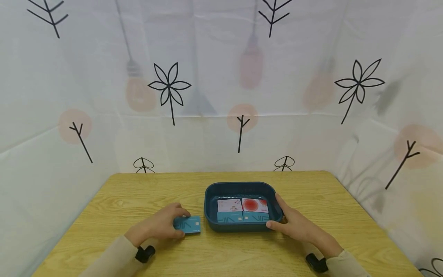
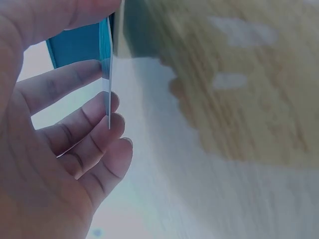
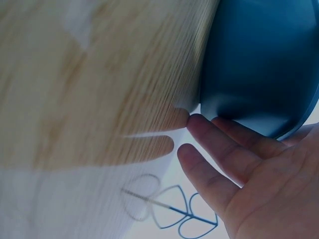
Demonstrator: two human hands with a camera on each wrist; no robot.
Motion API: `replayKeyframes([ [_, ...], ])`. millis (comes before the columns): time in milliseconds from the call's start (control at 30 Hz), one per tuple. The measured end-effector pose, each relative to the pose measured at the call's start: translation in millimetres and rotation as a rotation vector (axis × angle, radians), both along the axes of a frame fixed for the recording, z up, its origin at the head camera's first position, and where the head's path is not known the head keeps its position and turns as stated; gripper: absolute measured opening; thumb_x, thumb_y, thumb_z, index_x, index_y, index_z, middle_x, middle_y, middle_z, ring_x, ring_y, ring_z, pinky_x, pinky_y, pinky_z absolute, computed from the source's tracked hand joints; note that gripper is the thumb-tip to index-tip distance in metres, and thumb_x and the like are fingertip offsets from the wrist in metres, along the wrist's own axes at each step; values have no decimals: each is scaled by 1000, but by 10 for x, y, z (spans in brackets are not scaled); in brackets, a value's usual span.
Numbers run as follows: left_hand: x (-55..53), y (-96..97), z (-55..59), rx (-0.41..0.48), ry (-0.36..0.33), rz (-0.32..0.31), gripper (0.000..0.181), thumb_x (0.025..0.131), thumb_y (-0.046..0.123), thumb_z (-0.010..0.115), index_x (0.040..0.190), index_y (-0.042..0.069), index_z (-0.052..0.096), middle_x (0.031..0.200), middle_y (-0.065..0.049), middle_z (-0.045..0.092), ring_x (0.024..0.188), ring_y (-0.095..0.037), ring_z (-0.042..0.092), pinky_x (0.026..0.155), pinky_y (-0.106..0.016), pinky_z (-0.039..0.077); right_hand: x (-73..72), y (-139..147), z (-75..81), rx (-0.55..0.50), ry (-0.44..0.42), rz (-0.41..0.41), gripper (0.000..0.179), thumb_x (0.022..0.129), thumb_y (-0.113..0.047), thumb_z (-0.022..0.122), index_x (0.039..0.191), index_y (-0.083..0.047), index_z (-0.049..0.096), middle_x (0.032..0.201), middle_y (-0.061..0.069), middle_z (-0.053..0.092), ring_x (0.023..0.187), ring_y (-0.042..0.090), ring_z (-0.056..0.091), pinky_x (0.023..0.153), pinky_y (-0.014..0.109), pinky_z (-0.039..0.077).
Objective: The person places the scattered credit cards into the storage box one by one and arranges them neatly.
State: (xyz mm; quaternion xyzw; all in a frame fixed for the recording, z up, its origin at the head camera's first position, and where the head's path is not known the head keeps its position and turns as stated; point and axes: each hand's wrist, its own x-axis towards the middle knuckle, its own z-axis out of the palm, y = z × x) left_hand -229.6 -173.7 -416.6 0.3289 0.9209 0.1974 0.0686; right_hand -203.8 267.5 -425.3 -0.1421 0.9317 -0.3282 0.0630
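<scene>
My left hand (image 1: 165, 223) pinches a teal card (image 1: 191, 224) between thumb and fingers, just left of a dark blue box (image 1: 235, 227). In the left wrist view the card (image 2: 109, 94) appears edge-on, with teal edges against it; how many cards are held I cannot tell. My right hand (image 1: 297, 225) holds the box's right end, thumb at the front corner and index finger near the back. Its fingers touch the box wall (image 3: 259, 59) in the right wrist view. Inside the box lie two teal cards (image 1: 230, 217), a pale patterned card (image 1: 229, 205) and a card with a red circle (image 1: 255, 205).
Everything rests on a light wood-grain table (image 1: 145, 192). A white cloth (image 1: 207, 146) with printed plants and light bulbs hangs behind the table and along both sides. A black strap (image 1: 144, 254) circles the left wrist, another strap (image 1: 316, 263) the right.
</scene>
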Motion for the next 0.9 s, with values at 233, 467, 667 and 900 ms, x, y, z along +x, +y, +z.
replayKeyframes([
  [233, -61, -46, 70, 21, 50, 21, 49, 79, 30, 76, 122, 13, 62, 100, 2, 49, 87, -15, 47, 75, -32, 42, 2, 3, 6, -7, -17, 13, 100, 89, -49, 63, 154, -10, -3, 90, 3, 54, 75, 18, 50, 62, 29, 41],
  [467, -138, -115, 137, 44, 105, 63, 49, 79, 30, 76, 123, 13, 62, 103, 0, 50, 88, -16, 48, 75, -35, 44, -4, 8, -5, -4, -8, 11, 100, 89, -48, 63, 154, -9, -2, 101, 6, 55, 78, 17, 50, 66, 30, 40],
  [667, -197, -102, 224, 99, 156, 75, 47, 81, 27, 74, 124, 14, 61, 103, 1, 50, 91, -15, 49, 76, -37, 45, -3, 5, -1, 0, 2, 9, 100, 89, -48, 63, 154, -9, -1, 112, 10, 55, 81, 17, 50, 70, 32, 41],
  [900, -229, 11, 295, 138, 192, 55, 47, 83, 29, 73, 126, 17, 59, 105, 2, 50, 92, -15, 47, 75, -35, 45, -6, 5, -5, -8, -3, 14, 100, 89, -48, 63, 154, -8, -1, 119, 13, 53, 80, 17, 50, 69, 32, 41],
])
